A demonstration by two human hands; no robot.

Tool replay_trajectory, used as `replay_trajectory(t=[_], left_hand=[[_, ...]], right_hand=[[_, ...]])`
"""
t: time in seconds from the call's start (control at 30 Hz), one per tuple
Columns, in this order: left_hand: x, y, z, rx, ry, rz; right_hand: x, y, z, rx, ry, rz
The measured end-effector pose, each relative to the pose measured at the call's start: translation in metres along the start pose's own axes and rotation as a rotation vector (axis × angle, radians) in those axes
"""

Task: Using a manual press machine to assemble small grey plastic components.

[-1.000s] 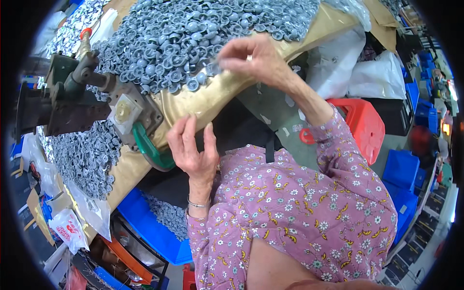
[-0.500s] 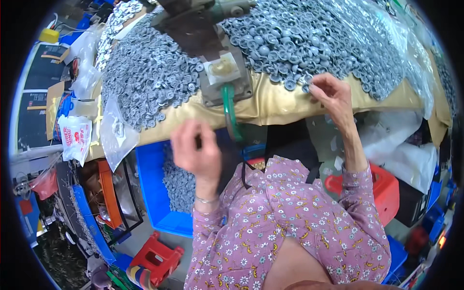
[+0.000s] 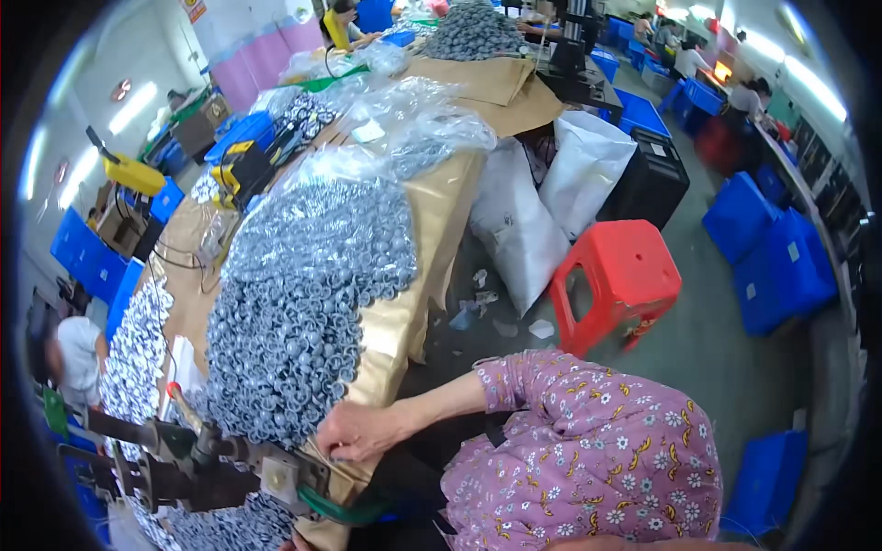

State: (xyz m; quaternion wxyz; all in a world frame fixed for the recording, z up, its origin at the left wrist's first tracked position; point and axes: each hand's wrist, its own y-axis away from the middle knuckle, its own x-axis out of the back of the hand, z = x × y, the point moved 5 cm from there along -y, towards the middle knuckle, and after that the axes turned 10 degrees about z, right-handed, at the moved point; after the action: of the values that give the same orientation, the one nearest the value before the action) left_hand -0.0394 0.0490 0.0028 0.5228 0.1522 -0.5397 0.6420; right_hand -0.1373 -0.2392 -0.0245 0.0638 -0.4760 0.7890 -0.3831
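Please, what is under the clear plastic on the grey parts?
The pile of grey parts continues under the clear plastic and shows through it. What lies beneath these parts is covered.

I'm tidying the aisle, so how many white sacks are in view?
2. One white sack is just left of the red plastic stool; a second white sack is between it and the black box. Others may be hidden behind these.

No text legible (wall sign (image 3: 194,9) too small).
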Motion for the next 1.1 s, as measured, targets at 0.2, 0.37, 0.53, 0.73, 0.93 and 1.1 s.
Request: replay_trajectory(t=[0.2, 0.37, 0.53, 0.73, 0.93, 1.1], left_hand=[[-0.001, -0.002, -0.012, -0.206, 0.082, -0.125], [-0.018, -0.006, -0.051, -0.236, -0.032, -0.265], [-0.018, 0.000, -0.045, -0.251, -0.051, -0.144], [-0.018, 0.009, -0.043, -0.269, -0.100, -0.008], [-0.019, 0.017, -0.046, -0.292, -0.160, 0.107], [-0.021, 0.020, -0.048, -0.298, -0.190, 0.171]], right_hand=[[-0.013, -0.026, 0.011, -0.211, -0.089, 0.151], [-0.047, -0.053, 0.012, -0.068, -0.059, 0.275], [-0.066, -0.065, 0.020, -0.226, -0.139, 0.244], [-0.082, -0.067, 0.014, -0.138, -0.078, 0.282], [-0.108, -0.065, 0.028, 0.051, 0.034, 0.400], [-0.116, -0.069, 0.037, 0.007, 0.021, 0.355]])
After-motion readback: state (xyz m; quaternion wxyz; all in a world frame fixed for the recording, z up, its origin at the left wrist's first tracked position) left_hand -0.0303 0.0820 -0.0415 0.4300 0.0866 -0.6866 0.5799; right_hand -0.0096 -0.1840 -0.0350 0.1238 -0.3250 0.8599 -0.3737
